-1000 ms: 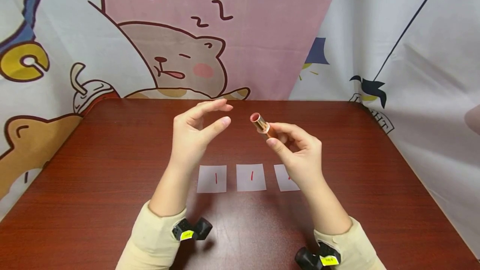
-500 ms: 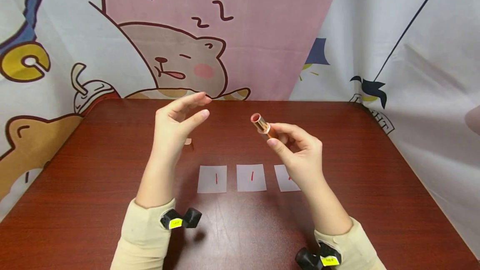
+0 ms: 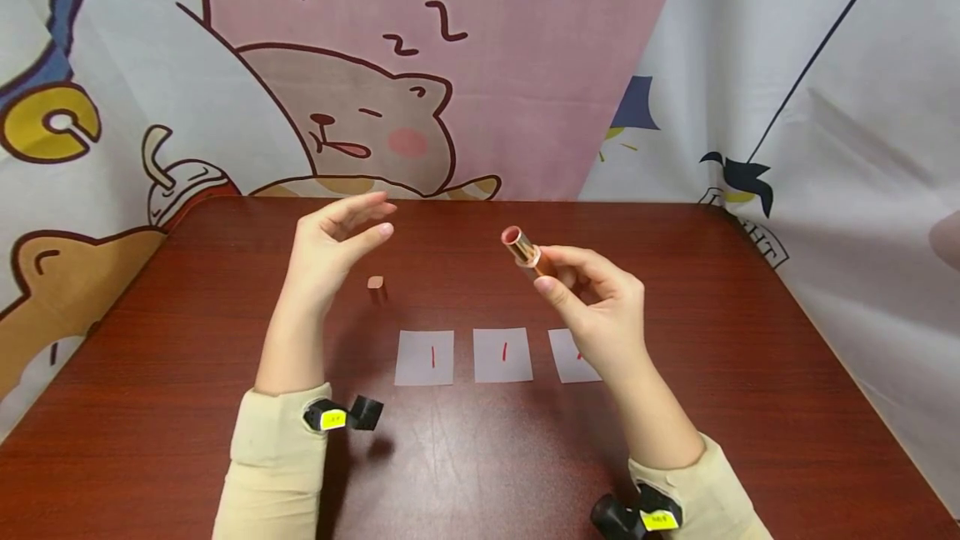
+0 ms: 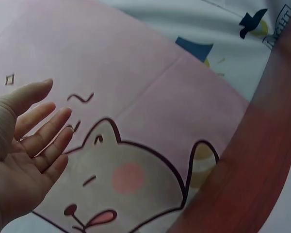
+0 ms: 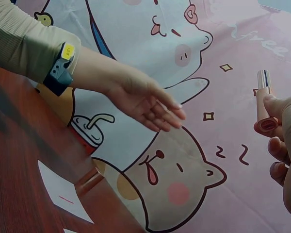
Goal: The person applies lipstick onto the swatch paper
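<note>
My right hand (image 3: 602, 307) pinches an uncapped lipstick (image 3: 519, 245) between thumb and fingers, its gold tube tilted up to the left. In the right wrist view the lipstick (image 5: 263, 104) points upward from the fingers. My left hand (image 3: 324, 252) hovers over the left part of the table, holding nothing. Its fingers are relaxed and apart from the thumb, as the left wrist view also shows for this hand (image 4: 26, 150). A copper-coloured lipstick cap (image 3: 377, 290) stands on the table just right of the left hand, not touched by it.
Three white paper squares lie in a row: a left one (image 3: 412, 369), a middle one (image 3: 489, 367) and a right one (image 3: 567, 346) partly behind the right hand. Red strokes mark them. The brown table (image 3: 480, 448) ends at a printed cloth (image 3: 540, 90) behind.
My left hand has moved left, away from the lipstick, bringing the cap on the table into view. The right hand and the lipstick stay in place.
</note>
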Tool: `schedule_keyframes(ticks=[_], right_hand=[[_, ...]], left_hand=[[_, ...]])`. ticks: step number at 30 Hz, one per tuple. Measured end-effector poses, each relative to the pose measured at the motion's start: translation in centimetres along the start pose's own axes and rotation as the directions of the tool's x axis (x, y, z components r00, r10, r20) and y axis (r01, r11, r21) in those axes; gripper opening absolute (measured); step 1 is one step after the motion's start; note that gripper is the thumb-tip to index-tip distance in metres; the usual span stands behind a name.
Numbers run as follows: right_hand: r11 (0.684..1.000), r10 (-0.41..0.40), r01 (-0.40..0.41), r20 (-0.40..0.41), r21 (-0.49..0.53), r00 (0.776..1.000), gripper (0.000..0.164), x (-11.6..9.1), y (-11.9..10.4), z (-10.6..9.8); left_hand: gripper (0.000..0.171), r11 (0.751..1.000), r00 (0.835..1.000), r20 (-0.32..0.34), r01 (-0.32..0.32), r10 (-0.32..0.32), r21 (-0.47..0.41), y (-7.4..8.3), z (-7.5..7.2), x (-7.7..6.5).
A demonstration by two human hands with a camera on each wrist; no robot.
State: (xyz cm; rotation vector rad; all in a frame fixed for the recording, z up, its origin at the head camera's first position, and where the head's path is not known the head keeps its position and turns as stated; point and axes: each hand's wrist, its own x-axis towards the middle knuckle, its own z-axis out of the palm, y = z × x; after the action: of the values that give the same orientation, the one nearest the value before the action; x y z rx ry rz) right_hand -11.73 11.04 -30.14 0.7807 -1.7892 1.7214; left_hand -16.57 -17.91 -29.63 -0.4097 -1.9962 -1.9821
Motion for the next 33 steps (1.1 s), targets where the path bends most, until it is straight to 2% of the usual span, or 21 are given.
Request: schedule_keyframes(ticks=[7,12,27,33], right_hand=[[1.0,0.002,-0.002,-0.001,0.016,1.0,0.026,0.0,-0.1,0.1],[1.0,0.003,-0.003,-0.001,0.01,1.0,0.027,0.0,-0.1,0.1],[1.0,-0.001,0.001,-0.008,0.005,1.0,0.022,0.0,-0.1,0.1],[1.0,-0.007,0.007,-0.012,0.023,1.0,0.022,0.0,-0.2,0.1]], left_hand=[[0.043,0.985,0.997,0.037,0.054,-0.061,0.162,-1.6,-1.5,0.2],[0.045,0.968,0.994,0.06,0.074,-0.091,0.239,-2.9,-2.3,0.3],[0.045,0.943,0.979,0.116,0.127,-0.169,0.308,-6.6,-4.2,0.3],[0.046,0.934,0.957,0.152,0.192,-0.246,0.301,-7.8,-4.6,0.0]])
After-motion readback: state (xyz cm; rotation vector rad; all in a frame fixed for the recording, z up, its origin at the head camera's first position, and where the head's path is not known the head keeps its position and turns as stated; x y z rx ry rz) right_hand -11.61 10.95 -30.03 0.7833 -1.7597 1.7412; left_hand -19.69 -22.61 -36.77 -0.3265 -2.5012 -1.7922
